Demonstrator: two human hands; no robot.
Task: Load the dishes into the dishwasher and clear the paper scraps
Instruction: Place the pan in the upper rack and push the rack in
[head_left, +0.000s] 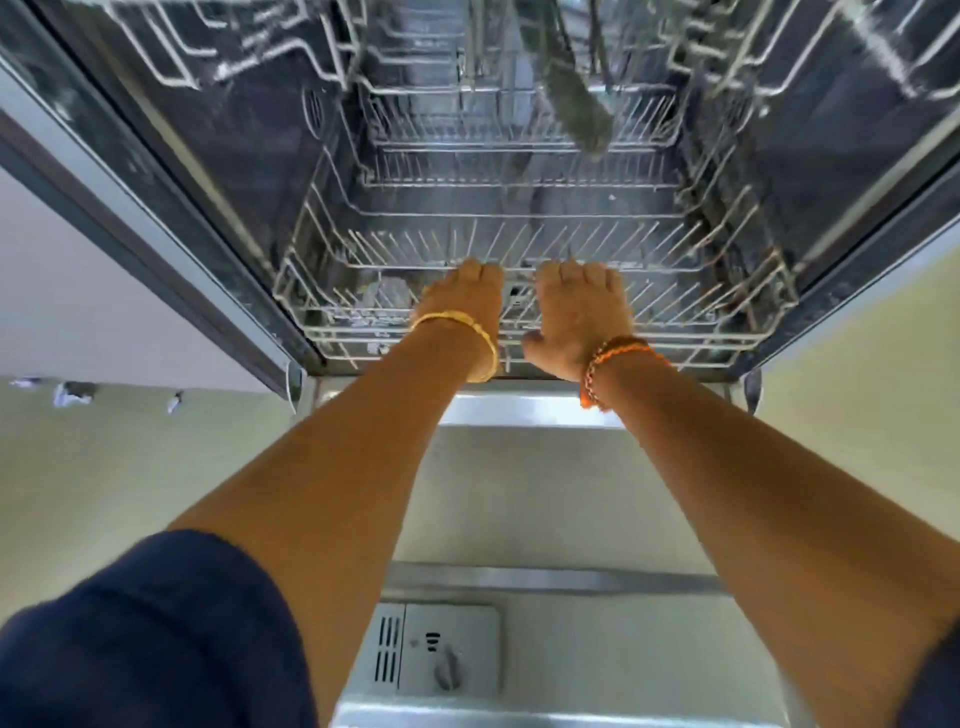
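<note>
We see the lower rack (519, 291) as coated metal wire | door inner panel (545, 519) as brushed, dull-shiny steel | detergent dispenser (441, 649) as matt grey, probably plastic | sleeve (156, 634) as dark cloth.

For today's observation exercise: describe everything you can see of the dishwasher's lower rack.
The lower rack is a basket of pale coated wire with rows of upright tines and tiered side rails. No dishes show in it. It sits low in the open dishwasher, just behind the lowered door. The left hand and right hand both curl their fingers over a wire bar near its front.

Gold bangle (480, 332), orange thread bracelet (618, 353)
</note>
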